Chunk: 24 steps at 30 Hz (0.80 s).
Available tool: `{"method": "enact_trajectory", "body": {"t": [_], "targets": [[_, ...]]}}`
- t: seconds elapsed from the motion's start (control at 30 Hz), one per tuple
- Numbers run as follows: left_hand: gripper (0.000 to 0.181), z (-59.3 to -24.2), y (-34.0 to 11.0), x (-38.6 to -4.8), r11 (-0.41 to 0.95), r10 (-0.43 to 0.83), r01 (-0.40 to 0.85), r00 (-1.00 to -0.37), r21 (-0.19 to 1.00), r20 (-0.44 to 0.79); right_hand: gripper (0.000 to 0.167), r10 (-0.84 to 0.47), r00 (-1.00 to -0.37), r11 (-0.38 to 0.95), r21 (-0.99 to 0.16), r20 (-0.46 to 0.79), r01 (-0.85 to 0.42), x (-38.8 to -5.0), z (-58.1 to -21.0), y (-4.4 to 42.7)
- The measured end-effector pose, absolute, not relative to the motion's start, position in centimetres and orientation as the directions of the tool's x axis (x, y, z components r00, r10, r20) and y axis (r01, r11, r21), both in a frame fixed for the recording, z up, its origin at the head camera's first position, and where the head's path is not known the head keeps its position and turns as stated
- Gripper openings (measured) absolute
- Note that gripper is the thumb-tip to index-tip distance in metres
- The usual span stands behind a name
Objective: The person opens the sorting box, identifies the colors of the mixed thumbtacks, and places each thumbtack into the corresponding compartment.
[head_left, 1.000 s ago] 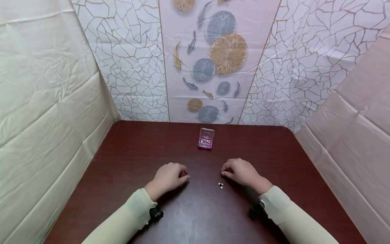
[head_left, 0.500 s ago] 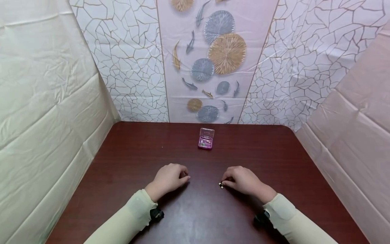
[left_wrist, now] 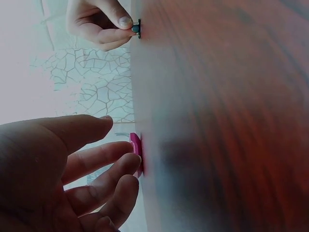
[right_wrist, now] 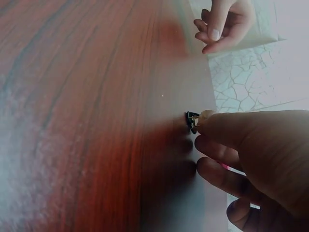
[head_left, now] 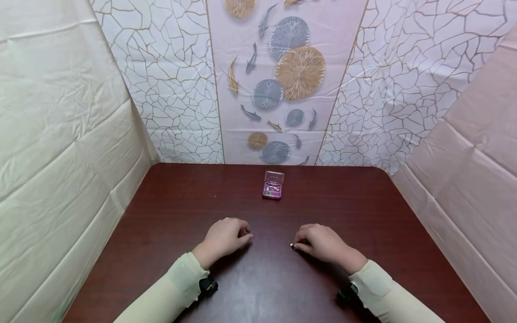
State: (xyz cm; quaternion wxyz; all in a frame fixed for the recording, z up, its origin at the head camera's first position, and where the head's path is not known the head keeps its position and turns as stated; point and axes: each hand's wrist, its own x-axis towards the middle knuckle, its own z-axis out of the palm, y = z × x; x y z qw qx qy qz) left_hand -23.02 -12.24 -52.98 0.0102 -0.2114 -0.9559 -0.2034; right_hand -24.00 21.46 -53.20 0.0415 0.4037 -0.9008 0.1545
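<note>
Your right hand [head_left: 321, 241] pinches the trinket [head_left: 292, 246], nearer you than the box [head_left: 271, 196] (lifting seems undone). Your left hand [head_left: 224, 237] is relaxed.

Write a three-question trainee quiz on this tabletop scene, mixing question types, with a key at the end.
1. Which hand pinches the small dark piece? A) left B) right C) both
2. Fill in: the clear lid of the purple case stands ____.
3. True or false: the left hand rests on the purple case.

Key:
1. B, the right hand.
2. Open.
3. False; the left hand is nearer the person, apart from it.
</note>
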Motion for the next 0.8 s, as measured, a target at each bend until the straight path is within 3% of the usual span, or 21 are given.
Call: {"method": "enact_trajectory", "body": {"t": [0.5, 0.8], "targets": [[0.012, -52.6, -12.0, -22.6, 0.819, 0.405, 0.415, -0.907, 0.396, 0.113, 0.013, -0.702, -0.670, 0.640, -0.197, 0.242, -0.742, -24.1, -53.1, 21.3], [0.013, -52.5, -12.3, -22.5, 0.824, 0.394, 0.403, -0.913, 0.398, 0.109, 0.012, -0.555, -0.806, 0.772, -0.233, 0.206, -0.591, -26.9, -51.7, 20.5]]}}
